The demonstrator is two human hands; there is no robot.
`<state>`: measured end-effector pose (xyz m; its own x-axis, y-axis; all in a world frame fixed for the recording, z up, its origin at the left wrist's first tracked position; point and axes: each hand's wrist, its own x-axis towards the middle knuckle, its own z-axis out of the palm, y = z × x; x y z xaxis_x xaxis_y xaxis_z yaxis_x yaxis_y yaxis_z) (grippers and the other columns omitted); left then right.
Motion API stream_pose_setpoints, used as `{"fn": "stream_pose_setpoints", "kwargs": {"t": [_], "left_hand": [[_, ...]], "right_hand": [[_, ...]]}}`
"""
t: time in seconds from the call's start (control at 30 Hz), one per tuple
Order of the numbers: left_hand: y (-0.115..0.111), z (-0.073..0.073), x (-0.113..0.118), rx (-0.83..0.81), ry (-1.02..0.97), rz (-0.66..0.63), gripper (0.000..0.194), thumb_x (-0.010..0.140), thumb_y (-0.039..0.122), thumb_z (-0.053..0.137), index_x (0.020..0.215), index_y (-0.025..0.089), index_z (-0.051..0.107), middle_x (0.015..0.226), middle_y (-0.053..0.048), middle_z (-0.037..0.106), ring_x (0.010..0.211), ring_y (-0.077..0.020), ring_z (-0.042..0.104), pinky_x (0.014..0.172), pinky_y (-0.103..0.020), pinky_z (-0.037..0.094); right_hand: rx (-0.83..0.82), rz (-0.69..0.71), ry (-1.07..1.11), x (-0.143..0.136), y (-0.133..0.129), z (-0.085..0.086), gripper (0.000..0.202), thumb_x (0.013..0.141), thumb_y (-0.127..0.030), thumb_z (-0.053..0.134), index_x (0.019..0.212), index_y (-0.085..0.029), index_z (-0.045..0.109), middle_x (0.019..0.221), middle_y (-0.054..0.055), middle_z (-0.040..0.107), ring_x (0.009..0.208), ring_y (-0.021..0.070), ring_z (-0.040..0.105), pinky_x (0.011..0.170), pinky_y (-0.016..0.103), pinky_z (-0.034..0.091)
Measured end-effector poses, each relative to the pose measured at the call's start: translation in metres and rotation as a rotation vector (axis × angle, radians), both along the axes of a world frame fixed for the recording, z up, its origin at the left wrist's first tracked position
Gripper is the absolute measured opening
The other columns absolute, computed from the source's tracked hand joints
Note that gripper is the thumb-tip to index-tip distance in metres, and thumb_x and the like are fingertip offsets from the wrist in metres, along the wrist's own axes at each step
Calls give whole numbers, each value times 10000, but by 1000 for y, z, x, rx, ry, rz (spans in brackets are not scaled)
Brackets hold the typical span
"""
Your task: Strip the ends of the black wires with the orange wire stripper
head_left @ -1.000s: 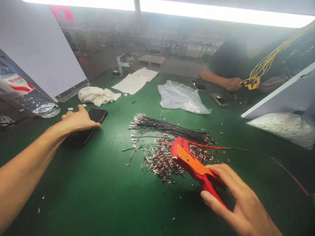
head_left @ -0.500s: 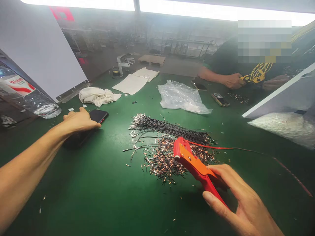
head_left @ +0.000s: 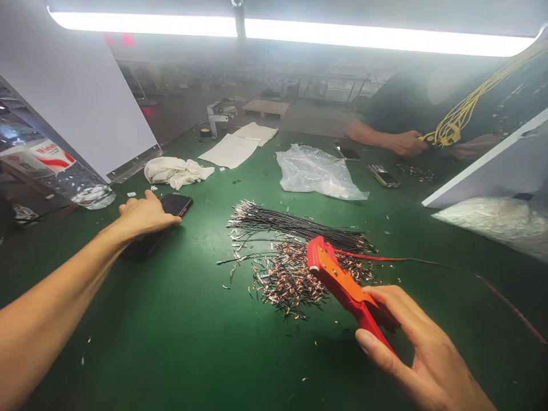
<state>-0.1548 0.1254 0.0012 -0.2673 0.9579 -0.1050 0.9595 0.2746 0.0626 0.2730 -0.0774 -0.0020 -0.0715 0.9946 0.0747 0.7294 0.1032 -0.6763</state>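
Observation:
In the head view, my right hand (head_left: 415, 342) is wrapped around the handles of a red and orange wire stripper (head_left: 340, 277). Its head points up and left, over a heap of short cut wire ends and insulation scraps (head_left: 291, 282). Behind the heap lies a bundle of black wires (head_left: 291, 222) with pale ends at the left. My left hand (head_left: 145, 217) reaches over a black phone (head_left: 176, 204), thumb stretched right and apart from the fingers. Under that wrist lies a dark object, mostly hidden.
A red wire (head_left: 385, 258) trails right. Behind are a clear plastic bag (head_left: 317, 174), white cloth (head_left: 177, 172) and paper sheets (head_left: 233, 148). A water bottle (head_left: 72, 177) stands left. Across the table, a co-worker's hands (head_left: 406, 142) hold yellow wires (head_left: 454, 128).
The whole view has shifted slightly, so most things sit a little lower and further right. Both my hands stay in nearly the same places, the right one still holding the wire stripper.

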Motion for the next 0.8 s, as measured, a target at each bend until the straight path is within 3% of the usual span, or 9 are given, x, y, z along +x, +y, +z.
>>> {"fn": "stream_pose_setpoints", "kwargs": {"t": [0.13,0.33,0.43,0.5,0.57,0.67,0.73,0.8], "left_hand": [[-1,4,5,-91,98,49,1154,708,637,591,1434,-148,157,1191,-420,570,1204,-552,466,879,-530,391],[-9,22,12,-105,124,13,1074,701,735,557,1357,-91,357,1032,-345,663,1084,-514,531,815,-473,422],[-25,30,37,36,157,-5,774,906,581,311,1254,-92,471,1122,-373,600,1131,-509,483,852,-514,387],[-44,28,65,133,159,-55,586,960,404,232,1274,-16,495,1145,-313,602,1105,-455,500,853,-511,375],[-66,19,98,205,142,-144,472,965,319,266,1306,94,502,1154,-234,614,1079,-389,506,865,-492,365],[-96,0,140,485,-21,-470,359,910,137,367,1219,196,541,941,-154,637,879,-308,518,756,-444,380],[-110,-11,159,609,-120,-626,352,852,27,377,1079,229,556,780,-108,598,775,-286,486,684,-424,374],[-120,-21,171,626,-194,-767,355,791,-39,379,952,234,539,721,-89,576,718,-268,469,629,-401,373]], "right_hand": [[1,-8,3,0,0,1,277,901,-468,519,1076,-260,571,1027,47,636,895,243,643,709,333,520],[19,-19,7,1,0,-1,285,882,-473,537,1065,-260,586,994,44,649,851,242,646,673,330,527],[28,-44,-1,0,1,-2,289,877,-479,538,1057,-260,594,1011,44,651,871,247,645,690,331,526],[14,-63,-1,0,1,-2,300,878,-495,536,1058,-263,595,1041,44,647,896,251,641,711,336,518],[-17,-88,19,1,2,-3,314,879,-521,536,1062,-273,595,1078,40,636,928,255,636,729,341,513],[-77,-138,116,9,4,-11,348,871,-549,563,1105,-297,612,1097,36,643,999,280,636,752,351,528],[-165,-139,285,18,5,-21,381,873,-561,562,1143,-303,637,1030,47,690,988,299,662,744,364,564],[-304,-77,556,25,5,-30,417,888,-577,516,1133,-283,681,945,75,747,903,314,708,758,416,605]]}}
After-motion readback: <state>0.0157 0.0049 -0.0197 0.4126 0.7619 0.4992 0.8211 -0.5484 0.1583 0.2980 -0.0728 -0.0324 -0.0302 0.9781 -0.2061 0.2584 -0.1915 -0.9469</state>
